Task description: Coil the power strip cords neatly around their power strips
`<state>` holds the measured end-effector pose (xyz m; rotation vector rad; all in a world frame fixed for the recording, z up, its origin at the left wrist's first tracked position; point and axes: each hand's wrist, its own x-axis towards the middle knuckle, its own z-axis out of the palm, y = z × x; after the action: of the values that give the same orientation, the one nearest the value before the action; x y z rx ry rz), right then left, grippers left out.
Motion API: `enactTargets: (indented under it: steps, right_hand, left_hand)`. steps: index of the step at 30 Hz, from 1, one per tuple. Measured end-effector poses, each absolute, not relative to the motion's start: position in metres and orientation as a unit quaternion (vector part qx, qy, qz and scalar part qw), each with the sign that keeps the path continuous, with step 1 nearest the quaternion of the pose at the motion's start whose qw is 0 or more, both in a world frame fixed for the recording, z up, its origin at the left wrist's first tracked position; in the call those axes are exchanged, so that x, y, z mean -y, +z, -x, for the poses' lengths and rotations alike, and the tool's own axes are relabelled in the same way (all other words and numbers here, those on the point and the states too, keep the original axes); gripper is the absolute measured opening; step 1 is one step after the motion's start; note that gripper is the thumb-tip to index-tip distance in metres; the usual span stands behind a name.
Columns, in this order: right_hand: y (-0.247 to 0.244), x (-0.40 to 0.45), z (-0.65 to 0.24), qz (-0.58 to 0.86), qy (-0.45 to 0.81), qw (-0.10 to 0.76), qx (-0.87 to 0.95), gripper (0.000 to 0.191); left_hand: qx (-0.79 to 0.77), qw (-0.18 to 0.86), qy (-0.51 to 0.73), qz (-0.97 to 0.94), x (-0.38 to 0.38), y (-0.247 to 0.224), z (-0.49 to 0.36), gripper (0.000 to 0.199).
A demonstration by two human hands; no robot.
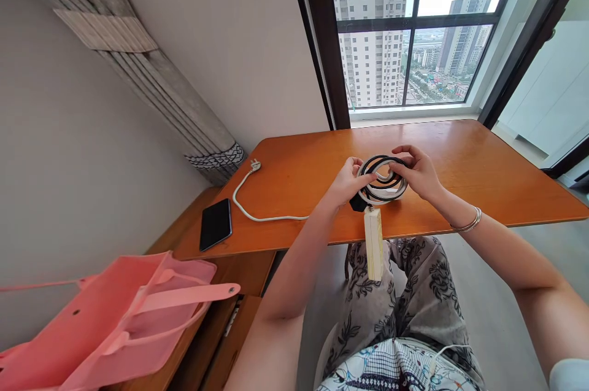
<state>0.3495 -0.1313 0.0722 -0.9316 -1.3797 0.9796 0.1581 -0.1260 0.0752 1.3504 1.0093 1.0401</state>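
Between my hands, over the front part of the table, is a coil of black and white cable (383, 196). My left hand (350, 182) grips the coil's left side, with the thumb pressed across the loops. On the other side, my right hand (415, 172) pinches the loops between thumb and fingers. A black block (358, 202) sits at the coil's lower left, partly hidden by my hand. Below it hangs a long cream power strip (373, 243), past the table edge and above my lap. A white cord with a plug (256, 165) lies left on the table, its other end hidden behind my left arm.
A black phone or small tablet (216, 225) lies at the left edge of the wooden table (294, 164). A pink bag (138, 311) rests on a lower wooden surface at left. Behind the table are a window (414, 23) and a curtain (151, 78).
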Motion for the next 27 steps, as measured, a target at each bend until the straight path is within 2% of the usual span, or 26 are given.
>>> enactTargets:
  steps: [5,10,23,27]
  right_hand:
    - [0.073,0.132,-0.347,0.372,0.517,0.574,0.514,0.060]
    - [0.071,0.133,-0.347,0.340,0.564,0.551,0.512,0.061]
    - [0.073,0.123,-0.372,0.247,0.485,0.450,0.708,0.053]
    - [0.075,0.121,-0.378,0.229,0.416,0.408,0.780,0.040]
  left_hand:
    - [-0.385,0.534,0.435,-0.614,0.127,0.072,-0.158,0.045]
    - [-0.371,0.581,0.458,-0.561,0.122,0.064,-0.159,0.055]
    - [-0.360,0.656,0.476,-0.462,0.128,0.063,-0.164,0.051]
    - [-0.354,0.670,0.480,-0.442,0.127,0.057,-0.164,0.049]
